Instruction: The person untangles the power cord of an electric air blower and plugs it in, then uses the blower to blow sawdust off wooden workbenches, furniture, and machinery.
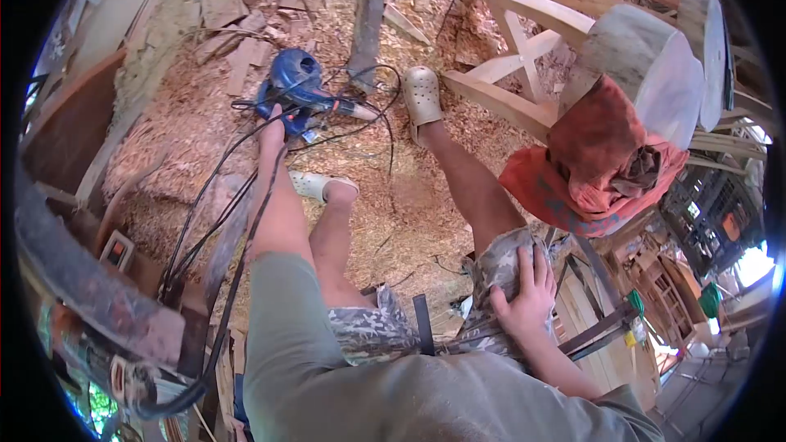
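A blue blower [296,74] with a round housing and a pale-tipped nozzle is low over the wood shavings, in the upper left of the head view. My left hand [273,127] reaches down to it and is closed at its handle; the fingers are partly hidden. Black cables [237,188] run beside my left forearm towards the tool. On the camouflage shorts [499,266], over my right thigh, rests my right hand [526,299], open with fingers spread and holding nothing.
Shavings [409,188] and wood offcuts [246,57] cover the ground. A post [368,16] stands ahead. To the right, a red cloth [598,164] hangs by a wooden frame [524,49] and a large pale wood piece [639,57]. A dark metal bar [90,270] lies left.
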`<state>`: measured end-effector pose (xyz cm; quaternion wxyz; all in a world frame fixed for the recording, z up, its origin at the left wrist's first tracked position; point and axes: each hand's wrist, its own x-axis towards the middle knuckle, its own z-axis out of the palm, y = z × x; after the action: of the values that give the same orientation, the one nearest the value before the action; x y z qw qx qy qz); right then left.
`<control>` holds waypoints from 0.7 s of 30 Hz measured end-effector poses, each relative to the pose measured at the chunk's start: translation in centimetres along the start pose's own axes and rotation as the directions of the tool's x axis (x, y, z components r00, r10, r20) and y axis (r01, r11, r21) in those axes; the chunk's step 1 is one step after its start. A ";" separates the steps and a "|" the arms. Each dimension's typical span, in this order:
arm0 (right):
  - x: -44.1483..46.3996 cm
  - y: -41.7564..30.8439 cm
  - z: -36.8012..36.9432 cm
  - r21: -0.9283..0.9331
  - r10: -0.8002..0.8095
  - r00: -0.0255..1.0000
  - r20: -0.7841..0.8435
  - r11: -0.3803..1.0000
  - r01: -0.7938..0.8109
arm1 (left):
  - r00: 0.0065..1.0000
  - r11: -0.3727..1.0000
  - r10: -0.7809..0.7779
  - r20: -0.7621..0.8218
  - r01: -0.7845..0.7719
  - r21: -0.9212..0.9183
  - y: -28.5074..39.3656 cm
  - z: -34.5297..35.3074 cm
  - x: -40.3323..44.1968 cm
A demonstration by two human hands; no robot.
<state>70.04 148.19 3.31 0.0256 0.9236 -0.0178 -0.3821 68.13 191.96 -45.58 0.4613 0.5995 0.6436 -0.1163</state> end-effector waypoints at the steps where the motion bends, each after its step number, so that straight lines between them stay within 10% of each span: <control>1: -0.2 0.2 0.2 -0.019 0.011 1.000 0.007 1.000 -0.011 | 0.999 0.988 0.036 -0.003 -0.036 -0.151 -1.4 0.7 0.8; 6: -0.4 0.3 0.2 0.043 0.026 0.996 0.085 0.999 -0.030 | 0.924 0.904 0.382 -0.025 -0.368 0.220 7.7 -1.6 -10.4; 8: -0.6 0.7 0.3 0.080 0.043 0.993 0.107 0.995 -0.052 | 0.966 0.902 0.250 -0.064 -0.257 -0.346 7.4 -3.8 -16.0; 12: -0.1 0.7 -0.6 0.110 0.012 0.992 0.128 0.994 -0.026 | 0.979 0.727 -0.188 0.074 0.189 -0.660 6.8 -7.3 -26.0; 16: 1.3 0.5 -2.0 0.242 -0.249 0.968 -0.030 0.938 0.248 | 0.882 0.645 -0.104 0.459 0.411 -0.644 5.1 -9.2 -32.7; 21: 2.9 -2.5 -1.8 0.622 -0.526 0.850 0.033 0.676 0.395 | 0.913 0.583 -0.035 0.406 0.349 -0.734 7.5 -8.6 -42.1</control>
<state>73.40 150.62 2.39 -0.3640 0.8124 0.0956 -0.4454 64.71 171.94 -6.94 0.7691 0.2270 0.5969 0.0268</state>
